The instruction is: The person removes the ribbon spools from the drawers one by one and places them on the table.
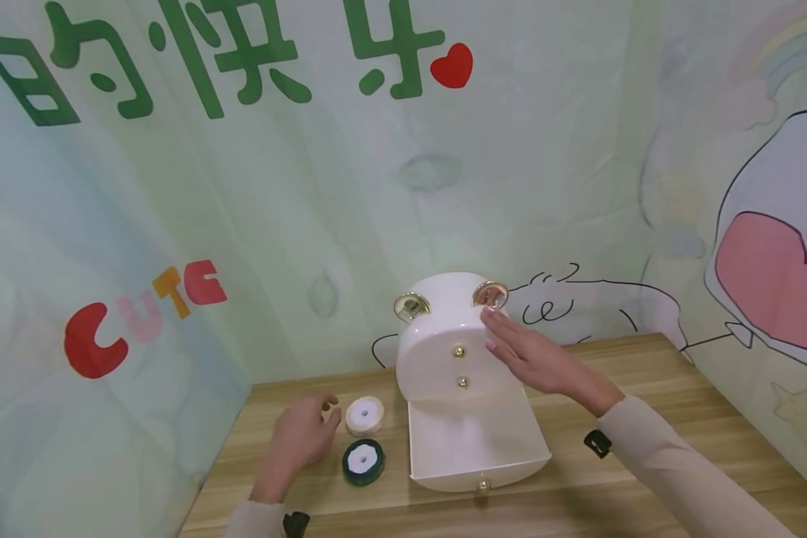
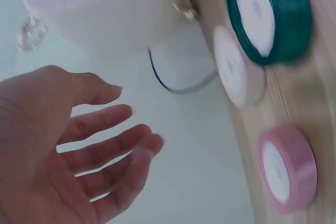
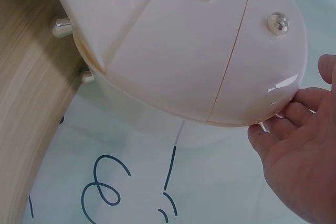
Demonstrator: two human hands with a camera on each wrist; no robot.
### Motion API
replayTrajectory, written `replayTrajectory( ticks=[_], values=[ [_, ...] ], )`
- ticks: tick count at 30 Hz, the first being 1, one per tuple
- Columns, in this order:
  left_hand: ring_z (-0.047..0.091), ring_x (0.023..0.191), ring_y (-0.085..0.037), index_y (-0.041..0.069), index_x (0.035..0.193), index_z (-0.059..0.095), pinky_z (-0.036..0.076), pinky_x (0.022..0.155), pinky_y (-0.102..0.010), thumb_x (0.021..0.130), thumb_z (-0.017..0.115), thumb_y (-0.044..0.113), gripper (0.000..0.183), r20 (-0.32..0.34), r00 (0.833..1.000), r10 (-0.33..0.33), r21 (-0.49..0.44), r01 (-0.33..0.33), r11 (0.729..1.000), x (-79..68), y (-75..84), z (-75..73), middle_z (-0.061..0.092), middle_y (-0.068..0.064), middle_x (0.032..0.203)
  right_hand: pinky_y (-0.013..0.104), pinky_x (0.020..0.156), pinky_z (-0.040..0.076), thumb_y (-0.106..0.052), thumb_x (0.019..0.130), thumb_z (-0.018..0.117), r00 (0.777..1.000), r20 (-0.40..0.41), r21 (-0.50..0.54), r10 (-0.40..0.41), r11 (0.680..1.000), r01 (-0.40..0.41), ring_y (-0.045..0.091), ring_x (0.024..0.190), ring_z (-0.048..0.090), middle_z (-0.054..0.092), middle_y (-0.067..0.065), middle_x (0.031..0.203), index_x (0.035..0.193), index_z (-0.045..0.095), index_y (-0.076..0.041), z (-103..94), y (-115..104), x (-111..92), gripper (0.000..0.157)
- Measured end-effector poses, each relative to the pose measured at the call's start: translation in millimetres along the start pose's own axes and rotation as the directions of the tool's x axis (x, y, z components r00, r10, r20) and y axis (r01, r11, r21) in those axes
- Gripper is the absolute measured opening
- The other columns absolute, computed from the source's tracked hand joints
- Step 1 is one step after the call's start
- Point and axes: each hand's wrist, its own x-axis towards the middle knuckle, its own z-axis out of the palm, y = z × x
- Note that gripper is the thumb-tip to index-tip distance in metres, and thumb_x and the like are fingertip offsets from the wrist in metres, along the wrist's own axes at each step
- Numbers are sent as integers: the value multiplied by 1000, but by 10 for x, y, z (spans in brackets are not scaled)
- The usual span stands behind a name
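Observation:
A glossy white storage box [image 1: 430, 366] with gold-rimmed, ear-like rounds on top and small gold knobs has its bottom drawer [image 1: 471, 437] pulled out. My right hand [image 1: 534, 360] rests its fairly straight fingers against the box's upper right edge; the right wrist view shows the fingertips touching there. Left of the box lie a cream ribbon roll [image 1: 365, 415] and a dark green ribbon roll [image 1: 363, 462]. Beside them, my left hand [image 1: 301, 439] hovers with loosely bent fingers and nothing in them. A pink ribbon roll [image 2: 289, 169] appears in the left wrist view only.
The wooden table [image 1: 612, 418] bears the box and rolls. Right behind it hangs a printed cloth backdrop [image 1: 309, 194], which also closes in both sides. Black wrist straps [image 1: 598, 443] sit at the sleeves.

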Motion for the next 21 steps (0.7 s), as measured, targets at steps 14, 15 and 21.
replayTrajectory(
  ticks=[14,15,21],
  values=[
    [57,63,-3,20,84,69,42,55,-15,86,70,24,4,-213,925,316,-63,-335,940,-287,695,31,64,10,76,51,121,25,-50,104,31,1000,3,-1,4,1000,-4,27,154,19,14,1,166,157,19,-19,-38,-9,23,63],
    [58,64,-3,20,84,69,42,55,-14,86,71,24,4,-233,906,353,-47,-373,927,-305,736,40,64,10,77,50,121,24,-51,104,31,1000,6,0,7,1000,-7,26,154,18,14,0,166,157,19,-19,-38,-11,20,63],
    [54,64,2,21,85,70,42,56,-13,83,74,28,8,-291,761,580,74,-586,807,-441,987,150,65,11,77,49,122,23,-51,104,30,1000,18,0,15,1000,-15,25,154,17,13,0,166,157,18,-20,-17,-15,-8,63]
  ],
)
